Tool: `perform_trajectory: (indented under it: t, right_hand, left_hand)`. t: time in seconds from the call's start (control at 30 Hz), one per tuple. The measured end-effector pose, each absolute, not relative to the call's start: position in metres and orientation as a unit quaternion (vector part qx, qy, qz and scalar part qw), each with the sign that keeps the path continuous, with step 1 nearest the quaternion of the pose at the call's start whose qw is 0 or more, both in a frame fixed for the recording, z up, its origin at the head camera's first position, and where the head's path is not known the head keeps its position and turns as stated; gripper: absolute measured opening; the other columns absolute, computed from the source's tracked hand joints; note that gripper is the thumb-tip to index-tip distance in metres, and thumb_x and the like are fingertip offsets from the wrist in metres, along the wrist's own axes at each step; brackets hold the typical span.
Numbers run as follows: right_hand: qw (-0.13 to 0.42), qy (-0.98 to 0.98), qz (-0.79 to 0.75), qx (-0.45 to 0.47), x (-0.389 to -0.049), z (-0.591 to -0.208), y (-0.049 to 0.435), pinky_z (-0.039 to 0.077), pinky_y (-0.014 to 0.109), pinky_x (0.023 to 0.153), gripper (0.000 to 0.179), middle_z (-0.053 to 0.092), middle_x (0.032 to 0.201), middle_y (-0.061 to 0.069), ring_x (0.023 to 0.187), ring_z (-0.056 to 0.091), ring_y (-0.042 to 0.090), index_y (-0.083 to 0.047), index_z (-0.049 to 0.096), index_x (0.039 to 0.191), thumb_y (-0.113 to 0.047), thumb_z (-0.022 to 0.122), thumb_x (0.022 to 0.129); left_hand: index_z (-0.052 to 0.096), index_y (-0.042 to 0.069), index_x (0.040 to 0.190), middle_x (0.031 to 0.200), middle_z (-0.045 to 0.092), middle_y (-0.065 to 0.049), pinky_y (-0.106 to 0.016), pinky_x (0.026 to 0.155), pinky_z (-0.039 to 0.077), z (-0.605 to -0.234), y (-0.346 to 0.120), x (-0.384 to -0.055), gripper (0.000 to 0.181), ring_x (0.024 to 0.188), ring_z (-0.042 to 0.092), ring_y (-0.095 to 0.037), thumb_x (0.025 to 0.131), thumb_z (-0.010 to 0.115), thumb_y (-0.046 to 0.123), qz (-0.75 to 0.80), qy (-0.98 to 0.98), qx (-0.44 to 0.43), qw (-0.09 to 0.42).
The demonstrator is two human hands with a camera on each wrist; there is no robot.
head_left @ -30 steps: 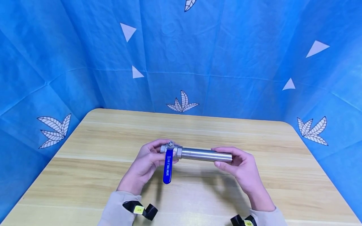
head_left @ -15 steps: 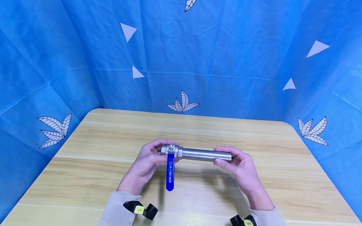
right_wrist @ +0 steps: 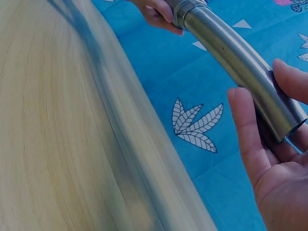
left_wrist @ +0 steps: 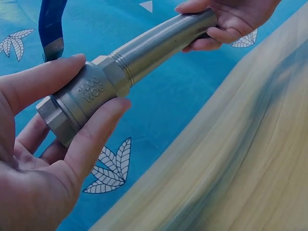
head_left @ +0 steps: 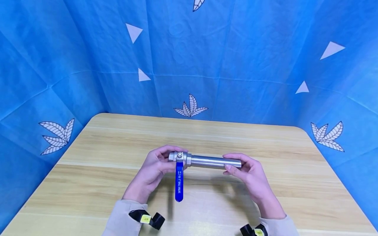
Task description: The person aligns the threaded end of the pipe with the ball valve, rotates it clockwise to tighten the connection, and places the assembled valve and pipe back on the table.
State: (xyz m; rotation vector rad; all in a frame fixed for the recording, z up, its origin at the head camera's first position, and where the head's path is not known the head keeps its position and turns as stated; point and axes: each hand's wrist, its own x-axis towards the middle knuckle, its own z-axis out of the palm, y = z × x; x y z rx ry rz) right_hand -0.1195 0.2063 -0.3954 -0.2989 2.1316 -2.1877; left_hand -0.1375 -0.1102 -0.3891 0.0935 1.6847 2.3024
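A metal ball valve [left_wrist: 84, 94] with a blue lever handle [head_left: 179, 183] is joined at its right end to a straight steel pipe [head_left: 211, 161]. Thumb and fingers of my left hand [head_left: 153, 170] grip the valve body; raised lettering shows on it in the left wrist view. My right hand [head_left: 251, 175] holds the pipe near its free end, thumb on the near side, fingers behind. In the right wrist view the pipe's open end [right_wrist: 292, 129] points towards the palm. Valve and pipe are held above the table, nearly level, and the lever points towards me.
A light wooden table [head_left: 118, 137] with rounded far corners lies below both hands. Blue cloth [head_left: 251, 59] printed with white leaves and triangles hangs round its back and sides. Black wrist cameras [head_left: 157, 221] sit at both cuffs.
The blue lever has swung down towards me and slightly right, and its face shows longer. Valve and pipe have turned a little with it. Both hands keep nearly the same places and still hold on.
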Motion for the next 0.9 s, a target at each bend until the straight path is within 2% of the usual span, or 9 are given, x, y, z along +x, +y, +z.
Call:
perform_trajectory:
  t: [0.13, 0.27, 0.33, 0.43, 0.63, 0.9]
  right_hand:
    - [0.005, 0.718, -0.687, -0.113, -0.119, -0.394, 0.204, 0.065, 0.028, 0.089, 0.037, 0.079, 0.114, 0.000, 0.095, 0.078, 0.012, 0.001, 0.072, 0.129, 0.003, 0.078, 0.093]
    - [-0.082, 0.747, -0.638, -0.164, -0.119, -0.391, 0.203, 0.060, 0.021, 0.094, 0.051, 0.079, 0.124, 0.003, 0.109, 0.074, 0.010, 0.003, 0.072, 0.128, 0.013, 0.085, 0.080]
    - [-0.122, 0.749, -0.623, -0.190, -0.119, -0.390, 0.204, 0.060, 0.021, 0.095, 0.055, 0.079, 0.124, 0.004, 0.110, 0.074, 0.010, 0.005, 0.073, 0.125, 0.018, 0.086, 0.074]
    - [-0.149, 0.743, -0.618, -0.210, -0.118, -0.388, 0.204, 0.060, 0.020, 0.092, 0.054, 0.080, 0.121, 0.001, 0.106, 0.075, 0.009, 0.006, 0.075, 0.121, 0.023, 0.085, 0.070]
    - [-0.137, 0.744, -0.626, -0.189, -0.117, -0.385, 0.205, 0.061, 0.019, 0.082, 0.046, 0.082, 0.111, -0.003, 0.096, 0.076, 0.009, 0.006, 0.077, 0.114, 0.021, 0.086, 0.071]
    - [-0.054, 0.752, -0.652, -0.083, -0.114, -0.380, 0.206, 0.065, 0.025, 0.075, 0.043, 0.082, 0.101, -0.002, 0.084, 0.075, 0.011, 0.005, 0.077, 0.116, 0.010, 0.090, 0.075]
  left_hand:
    - [0.073, 0.005, 0.128, 0.121, 0.078, -0.003, -0.043, 0.095, 0.065, -0.390, -0.110, -0.138, 0.044, 0.106, 0.076, -0.022, 0.086, 0.073, -0.010, 0.816, 0.560, 0.010, 0.146]
    - [0.062, -0.004, 0.140, 0.123, 0.077, -0.007, -0.046, 0.096, 0.065, -0.391, -0.110, -0.138, 0.052, 0.106, 0.079, -0.023, 0.089, 0.068, -0.012, 0.827, 0.542, -0.017, 0.148]
    - [0.057, -0.006, 0.143, 0.124, 0.075, -0.008, -0.048, 0.097, 0.064, -0.390, -0.110, -0.138, 0.055, 0.106, 0.079, -0.023, 0.089, 0.064, -0.013, 0.829, 0.539, -0.024, 0.146]
    - [0.054, -0.007, 0.146, 0.125, 0.073, -0.009, -0.050, 0.099, 0.063, -0.388, -0.110, -0.137, 0.058, 0.105, 0.079, -0.022, 0.089, 0.061, -0.014, 0.833, 0.533, -0.032, 0.148]
    - [0.048, -0.009, 0.151, 0.132, 0.069, -0.011, -0.052, 0.099, 0.063, -0.388, -0.110, -0.137, 0.063, 0.112, 0.077, -0.022, 0.090, 0.063, -0.013, 0.832, 0.531, -0.026, 0.157]
    - [0.056, -0.006, 0.143, 0.129, 0.073, -0.011, -0.050, 0.098, 0.063, -0.388, -0.109, -0.137, 0.057, 0.109, 0.077, -0.023, 0.088, 0.067, -0.013, 0.825, 0.544, -0.017, 0.155]
